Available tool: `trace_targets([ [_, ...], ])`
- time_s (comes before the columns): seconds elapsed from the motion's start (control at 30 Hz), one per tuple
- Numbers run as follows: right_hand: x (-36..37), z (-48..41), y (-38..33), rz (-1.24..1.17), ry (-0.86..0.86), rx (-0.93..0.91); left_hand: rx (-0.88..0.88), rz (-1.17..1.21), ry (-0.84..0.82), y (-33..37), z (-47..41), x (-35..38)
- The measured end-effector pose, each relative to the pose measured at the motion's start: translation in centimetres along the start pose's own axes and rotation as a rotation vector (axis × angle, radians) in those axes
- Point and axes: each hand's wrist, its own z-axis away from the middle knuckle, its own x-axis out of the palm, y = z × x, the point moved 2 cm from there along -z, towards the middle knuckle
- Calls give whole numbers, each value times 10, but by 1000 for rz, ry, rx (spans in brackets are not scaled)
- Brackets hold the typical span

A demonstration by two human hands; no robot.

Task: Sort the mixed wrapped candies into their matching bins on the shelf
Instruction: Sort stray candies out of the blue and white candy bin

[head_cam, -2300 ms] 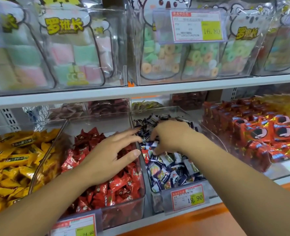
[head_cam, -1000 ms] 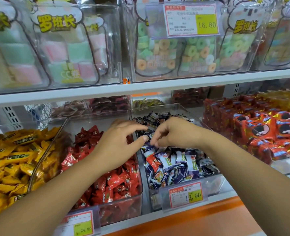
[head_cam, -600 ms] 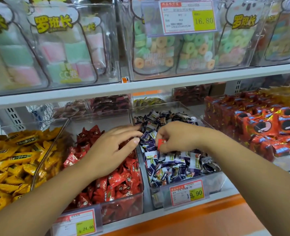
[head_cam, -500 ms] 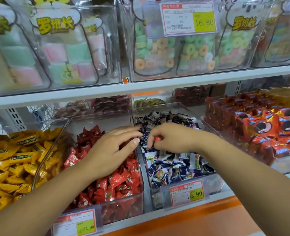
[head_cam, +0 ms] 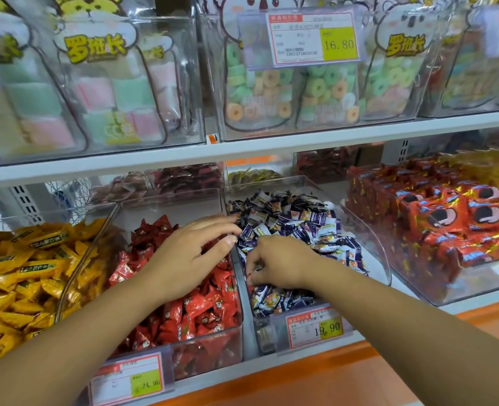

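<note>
Three clear bins stand side by side on the lower shelf. They hold yellow candies, red candies and purple-and-white candies. My left hand lies flat over the red candies with its fingers straight, and the fingertips reach the wall shared with the purple bin. My right hand is inside the purple bin close to that wall. Its fingers curl down and pinch a candy in the pile, and the hand hides which kind it is.
A bin of red-orange packets stands to the right. Price tags hang on the bin fronts. The white upper shelf carries tall clear bins of marshmallows and ring gummies. An orange ledge runs below.
My right hand pinched a red candy from the purple bin and brought it toward my left hand, then dropped back into the front left of that bin. My left hand stayed put.
</note>
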Motion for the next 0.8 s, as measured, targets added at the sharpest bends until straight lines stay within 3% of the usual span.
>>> trace_targets([
  [0.13,-31,12,12,-505,91,56,-28,-15,-26,5,-2,-5],
  [0.27,-53,19,13,-736,137,80,-104,-6,33,17,-6,-8],
  [0.43,-55,18,3,-913,112,87,-113,192,129,29,-12,-6],
  [0.57,-60,20,9,-1313,14,128,-181,297,135,23,-13,-9],
  [0.8,-66,24,4,-1316,118,39,-233,418,61,21,-16,-4],
])
